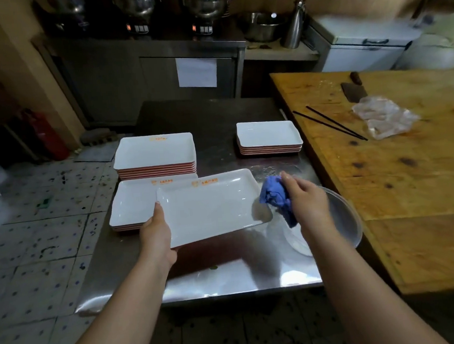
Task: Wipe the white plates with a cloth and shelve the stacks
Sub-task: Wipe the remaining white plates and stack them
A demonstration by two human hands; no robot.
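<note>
We hold a white plate (209, 205) — a rectangular one with a small orange mark near its far rim — just above the steel table (211, 113), tilted a little. Our left hand (156, 230) grips its near left edge, thumb lying on the upper rim and fingers hidden beneath. Our right hand (304, 196) clutches a bunched blue cloth (274, 198) at the plate's right end; the cloth touches the rim there.

Under the held plate's left side sits a low stack of plates (131, 205) with reddish undersides. Beyond it, at the table's left edge, stands a taller stack (155, 155), and at the far right of the table a third stack (269, 136), well apart from the other two.

Below our right wrist lies a round metal basin (350, 225) at the table's right edge. To the right runs a wooden counter (409, 186) carrying black chopsticks (330, 123), a cleaver (353, 90) and crumpled clear plastic (383, 118). Far back, a steel cabinet (146, 70) bears cookers — blurred.
</note>
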